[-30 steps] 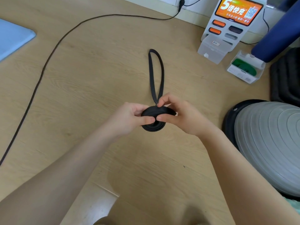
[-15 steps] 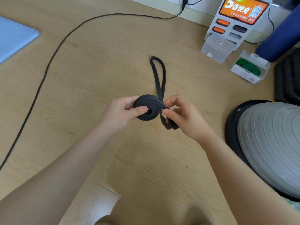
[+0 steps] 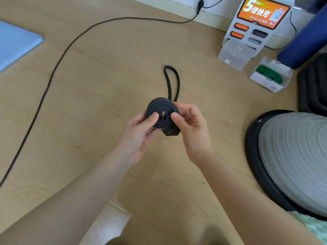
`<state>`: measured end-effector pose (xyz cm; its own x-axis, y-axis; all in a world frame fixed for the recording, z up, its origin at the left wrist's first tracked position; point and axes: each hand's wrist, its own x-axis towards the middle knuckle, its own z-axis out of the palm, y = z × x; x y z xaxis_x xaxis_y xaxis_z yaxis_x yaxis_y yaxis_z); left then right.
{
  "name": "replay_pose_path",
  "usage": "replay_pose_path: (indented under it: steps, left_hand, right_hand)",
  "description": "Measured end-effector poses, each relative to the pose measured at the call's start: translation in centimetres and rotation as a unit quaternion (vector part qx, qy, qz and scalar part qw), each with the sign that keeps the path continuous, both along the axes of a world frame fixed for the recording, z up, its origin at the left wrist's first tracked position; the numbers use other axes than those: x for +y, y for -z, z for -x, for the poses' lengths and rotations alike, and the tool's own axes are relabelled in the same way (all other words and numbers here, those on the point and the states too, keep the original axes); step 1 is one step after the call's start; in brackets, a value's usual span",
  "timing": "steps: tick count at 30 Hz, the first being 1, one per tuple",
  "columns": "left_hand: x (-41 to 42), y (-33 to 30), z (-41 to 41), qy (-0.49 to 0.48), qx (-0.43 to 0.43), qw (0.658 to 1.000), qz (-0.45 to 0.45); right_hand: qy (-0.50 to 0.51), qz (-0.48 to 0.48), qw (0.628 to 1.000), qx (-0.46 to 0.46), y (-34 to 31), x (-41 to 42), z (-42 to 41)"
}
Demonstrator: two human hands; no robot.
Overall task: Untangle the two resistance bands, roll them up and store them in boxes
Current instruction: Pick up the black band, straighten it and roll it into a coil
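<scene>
A black resistance band (image 3: 161,112) is mostly wound into a flat coil held above the wooden floor. My left hand (image 3: 139,131) grips the coil's left side, thumb pressed on its face. My right hand (image 3: 191,128) pinches the coil's right edge. The band's loose tail (image 3: 172,82) runs away from the coil as a narrow loop lying on the floor. A green band (image 3: 270,75) lies rolled inside a clear open box (image 3: 265,82) at the upper right. A second clear box (image 3: 235,55) stands just left of it.
A power-bank kiosk (image 3: 256,25) with an orange screen stands at the back right. A grey balance dome (image 3: 297,156) fills the right side, a dark blue roll (image 3: 304,45) above it. A black cable (image 3: 53,71) crosses the floor at left, near a light blue mat (image 3: 14,43).
The coil has been turned and has grown, taking up more band. The loose loop on the floor has become shorter and slid toward me.
</scene>
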<state>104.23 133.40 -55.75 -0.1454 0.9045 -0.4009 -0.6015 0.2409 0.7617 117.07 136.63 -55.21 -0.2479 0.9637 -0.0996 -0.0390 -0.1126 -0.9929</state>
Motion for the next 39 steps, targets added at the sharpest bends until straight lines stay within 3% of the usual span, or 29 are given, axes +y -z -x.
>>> replay_pose_path:
  steps: [8, 13, 15, 16, 18, 19, 21, 24, 27, 31, 39]
  left_hand:
    - [-0.6, 1.0, -0.1, 0.033, -0.021, 0.999, 0.008]
    - [-0.6, 0.8, 0.5, 0.091, -0.066, 0.994, 0.02]
    - [-0.4, 0.6, 1.1, 0.125, 0.007, 0.991, 0.044]
    - [-0.3, 0.5, 1.4, 0.153, 0.1, 0.982, 0.056]
    - [0.0, 0.2, 1.8, 0.219, 0.289, 0.93, 0.053]
    - [0.1, 0.0, 1.9, 0.244, 0.323, 0.914, 0.039]
    - [0.3, -0.5, 2.0, 0.281, 0.318, 0.905, 0.03]
    - [0.2, -0.2, 1.5, 0.285, 0.33, 0.899, 0.042]
    - [-0.1, 0.5, 0.9, 0.244, 0.3, 0.922, 0.025]
    - [-0.2, 0.4, 0.9, 0.201, 0.254, 0.946, -0.006]
    - [-0.6, -0.1, 1.6, 0.175, 0.228, 0.957, -0.047]
  right_hand:
    - [-0.03, 0.061, 0.997, -0.029, -0.3, 0.2, -0.7]
    - [-0.029, 0.052, 0.998, 0.008, -0.2, 0.4, -1.2]
    - [-0.036, 0.043, 0.998, 0.0, 0.2, 0.5, -1.5]
    - [-0.045, 0.027, 0.998, -0.019, 0.6, 0.5, -1.6]
    - [-0.081, -0.021, 0.992, -0.094, 1.3, 0.4, -1.6]
    - [-0.109, -0.044, 0.984, -0.134, 1.6, 0.4, -1.5]
    - [-0.161, -0.077, 0.965, -0.19, 1.7, 0.5, -1.4]
    - [-0.181, -0.056, 0.966, -0.178, 1.5, 1.2, -2.0]
    - [-0.186, -0.025, 0.972, -0.142, 1.4, 1.6, -2.8]
    - [-0.206, -0.089, 0.959, -0.172, 1.4, 1.7, -3.4]
    - [-0.202, -0.153, 0.954, -0.162, 1.9, 2.0, -4.1]
